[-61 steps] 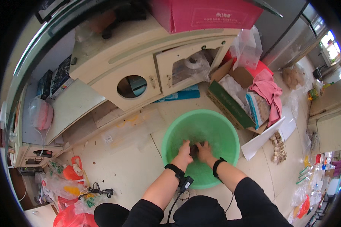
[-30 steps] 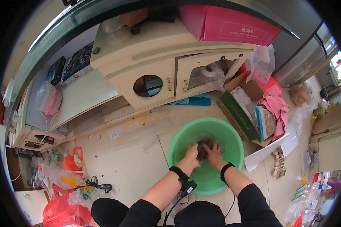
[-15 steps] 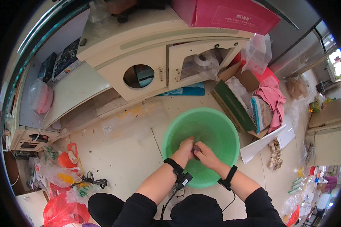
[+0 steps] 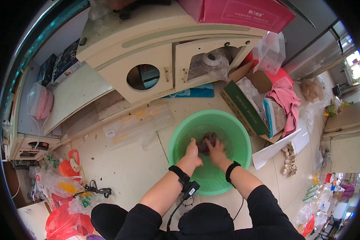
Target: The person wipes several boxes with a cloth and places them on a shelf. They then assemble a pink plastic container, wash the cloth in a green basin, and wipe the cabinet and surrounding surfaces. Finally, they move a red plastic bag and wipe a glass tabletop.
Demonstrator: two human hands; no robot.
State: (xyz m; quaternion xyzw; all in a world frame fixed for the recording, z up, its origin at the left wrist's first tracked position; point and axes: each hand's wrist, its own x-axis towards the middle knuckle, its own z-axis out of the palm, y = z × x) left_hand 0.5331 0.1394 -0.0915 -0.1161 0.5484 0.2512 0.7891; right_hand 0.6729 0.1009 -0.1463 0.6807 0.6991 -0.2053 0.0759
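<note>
A round green basin (image 4: 176, 134) stands on the floor in front of me, with what looks like water in it. Inside lies a crumpled, dark purplish-brown bundle (image 4: 205, 141), probably wet cloth. My right hand (image 4: 218, 154) rests against its right side, fingers spread. Just left of the bundle is my left hand (image 4: 193, 154), fingers stretched out and nothing in its grasp. Both wrists carry black straps, and a cable runs from a small device at the left one.
Right of the basin stand an open cardboard box (image 4: 244, 106) with a pink cloth (image 4: 286, 100) and a string of garlic-like bulbs (image 4: 289, 160). A cream cabinet (image 4: 140, 86) lies beyond. Red plastic bags (image 4: 66, 220) and a black cable (image 4: 96, 190) are at left.
My hands were together around the bundle; now they have parted. The bundle has spread out and lies farther forward in the basin. The view has shifted slightly.
</note>
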